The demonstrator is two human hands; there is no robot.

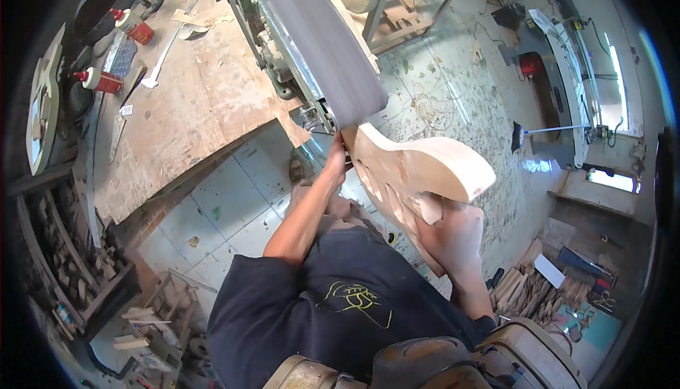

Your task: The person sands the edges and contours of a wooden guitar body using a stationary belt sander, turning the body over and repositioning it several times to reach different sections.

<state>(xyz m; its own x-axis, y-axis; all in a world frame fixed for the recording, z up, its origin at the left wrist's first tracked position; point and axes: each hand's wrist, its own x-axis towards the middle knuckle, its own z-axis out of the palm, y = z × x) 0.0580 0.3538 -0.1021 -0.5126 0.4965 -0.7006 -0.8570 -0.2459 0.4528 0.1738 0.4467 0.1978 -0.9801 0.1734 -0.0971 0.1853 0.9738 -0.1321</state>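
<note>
A thick, curved piece of pale wood with a rounded lobe at its right end is held in front of me. Its left end meets the rounded near end of a belt sander's dark belt. My left hand grips the wood close to the belt, its fingers partly hidden. With its fingers closed on the lower side of the lobe, my right hand holds the other end. The sander's green metal frame stands along the left of the belt.
On the left is a dusty wooden workbench with two glue bottles, a calliper-like tool and a ruler. A wooden stand is beyond the sander. Wood offcuts are piled at lower right, and a rack of wood scraps at far left.
</note>
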